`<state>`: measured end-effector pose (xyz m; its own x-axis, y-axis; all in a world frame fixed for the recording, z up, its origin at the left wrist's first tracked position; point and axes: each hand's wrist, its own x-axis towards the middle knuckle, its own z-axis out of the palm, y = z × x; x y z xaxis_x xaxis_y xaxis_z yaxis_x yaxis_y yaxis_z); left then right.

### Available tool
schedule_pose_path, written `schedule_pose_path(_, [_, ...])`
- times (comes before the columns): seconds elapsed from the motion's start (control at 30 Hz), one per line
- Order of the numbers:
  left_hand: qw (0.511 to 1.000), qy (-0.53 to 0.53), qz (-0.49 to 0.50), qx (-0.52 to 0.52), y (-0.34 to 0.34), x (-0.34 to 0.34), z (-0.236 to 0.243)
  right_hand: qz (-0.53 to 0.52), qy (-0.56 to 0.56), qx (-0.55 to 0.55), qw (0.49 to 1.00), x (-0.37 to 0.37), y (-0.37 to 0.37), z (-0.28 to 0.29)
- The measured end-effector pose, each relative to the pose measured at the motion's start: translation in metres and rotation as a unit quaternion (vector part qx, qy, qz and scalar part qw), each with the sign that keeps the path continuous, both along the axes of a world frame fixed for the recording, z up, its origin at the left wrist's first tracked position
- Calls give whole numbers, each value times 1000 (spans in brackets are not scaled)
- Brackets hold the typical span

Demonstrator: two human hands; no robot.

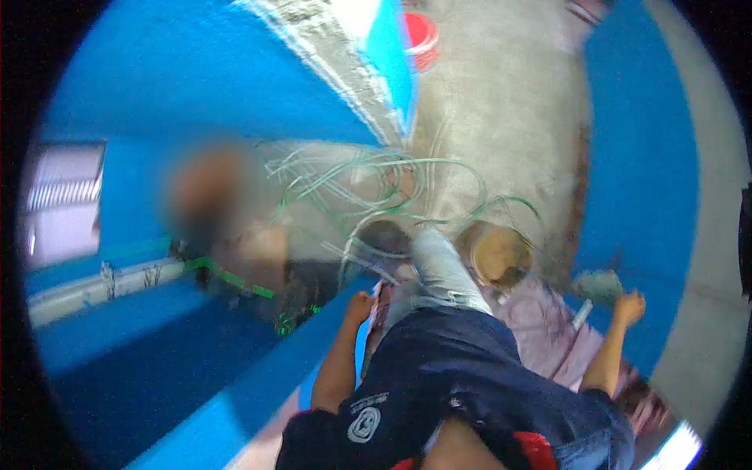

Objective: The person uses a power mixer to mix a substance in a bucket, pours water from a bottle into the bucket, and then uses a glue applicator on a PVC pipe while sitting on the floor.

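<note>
Low at centre left, my left hand [359, 307] is closed beside my leg, close to a blue edge; anything inside it is too small to make out. My right hand [629, 308] has curled fingers at the right, near a blurred grey-green object [597, 286]; whether it grips anything is unclear. A short white cylinder [582, 313] lies left of that hand on a pinkish sheet [540, 337]. My jeans-clad leg [442, 266] extends forward between a round container with a yellowish top [501, 254] and a dark one [381, 239].
Green hose or cord loops [462, 166] sprawl over the concrete floor [501, 94]. A blurred person [227, 211] is at the left by blue walls [172, 78], near a pale pipe [70, 301]. A red bucket [419, 39] stands farther ahead. A blue band [634, 157] runs along the right.
</note>
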<state>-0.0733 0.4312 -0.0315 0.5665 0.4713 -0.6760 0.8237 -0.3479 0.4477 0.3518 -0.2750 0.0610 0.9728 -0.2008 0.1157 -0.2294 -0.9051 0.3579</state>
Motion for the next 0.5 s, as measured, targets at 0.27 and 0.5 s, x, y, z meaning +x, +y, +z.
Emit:
schedule_pose_path(0.27, [983, -160, -24, -89, -23, 122, 44, -34, -122, 86, 988, 22, 70, 43])
schedule_pose_path(0.5, [961, -41, -272, 29, 53, 40, -117, -168, 6, 438, 883, 98, 132, -62])
